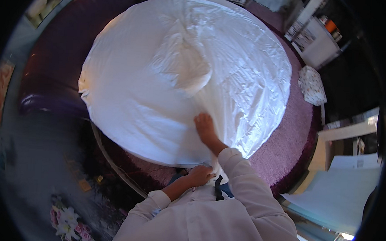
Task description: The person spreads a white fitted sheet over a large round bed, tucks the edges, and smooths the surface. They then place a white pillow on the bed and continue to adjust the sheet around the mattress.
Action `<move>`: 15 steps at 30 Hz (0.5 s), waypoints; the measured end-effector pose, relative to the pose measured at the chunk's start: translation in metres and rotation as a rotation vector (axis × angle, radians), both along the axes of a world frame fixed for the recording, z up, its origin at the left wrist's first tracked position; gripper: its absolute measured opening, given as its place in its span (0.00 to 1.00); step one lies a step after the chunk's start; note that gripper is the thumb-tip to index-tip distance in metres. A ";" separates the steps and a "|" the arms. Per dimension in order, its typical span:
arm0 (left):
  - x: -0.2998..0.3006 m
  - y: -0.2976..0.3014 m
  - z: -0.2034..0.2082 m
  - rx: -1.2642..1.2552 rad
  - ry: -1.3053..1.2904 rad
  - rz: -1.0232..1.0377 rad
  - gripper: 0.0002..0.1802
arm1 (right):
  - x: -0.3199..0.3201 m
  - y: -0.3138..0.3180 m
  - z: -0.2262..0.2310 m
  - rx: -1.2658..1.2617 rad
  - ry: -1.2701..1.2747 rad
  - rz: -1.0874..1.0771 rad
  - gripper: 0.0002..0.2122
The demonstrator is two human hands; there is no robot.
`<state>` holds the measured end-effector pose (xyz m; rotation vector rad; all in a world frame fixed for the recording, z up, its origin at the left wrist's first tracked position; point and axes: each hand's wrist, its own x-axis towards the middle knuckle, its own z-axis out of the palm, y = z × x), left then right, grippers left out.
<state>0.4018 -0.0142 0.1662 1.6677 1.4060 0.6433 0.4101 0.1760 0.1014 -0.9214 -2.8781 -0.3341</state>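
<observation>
A white sheet (126, 92) is spread over a large round bed, its surface smooth at left and creased at right. Close to my body, my left hand (201, 176) is closed on the near edge of the sheet, where the cloth is gathered. Farther out, my right hand (206, 127) lies on top of the sheet with its fingers stretched forward, beside a long fold. Beyond it, near the middle, a bunched hump of white cloth (188, 71) rises from the surface. The undersides of both hands are hidden.
A dark purple curved backrest (54, 69) borders the bed at left. Pink-purple carpet (281, 145) with a darker rim surrounds it. At right stand a patterned white bundle (312, 85), a white cabinet (319, 42) and a glass-topped table (339, 189). Printed flowers (68, 222) decorate the dark floor at lower left.
</observation>
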 end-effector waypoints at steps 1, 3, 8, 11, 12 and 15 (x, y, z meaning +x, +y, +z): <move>-0.001 0.000 0.000 0.006 0.000 -0.003 0.19 | -0.003 0.009 0.000 0.035 0.002 -0.057 0.16; -0.001 0.001 0.003 0.003 -0.012 -0.005 0.19 | -0.008 0.027 0.003 0.067 -0.112 -0.140 0.14; -0.017 -0.008 -0.002 -0.037 0.033 -0.034 0.18 | -0.029 0.038 0.027 -0.418 -0.132 -0.136 0.09; -0.021 -0.017 -0.011 -0.037 -0.013 -0.015 0.19 | -0.044 0.023 0.038 -0.524 0.095 -0.136 0.06; -0.021 -0.020 -0.017 -0.093 -0.022 -0.011 0.18 | -0.050 0.011 0.043 -0.545 0.107 -0.072 0.06; -0.036 -0.031 -0.053 -0.251 -0.169 0.055 0.15 | -0.062 -0.049 0.068 -0.555 0.165 0.185 0.05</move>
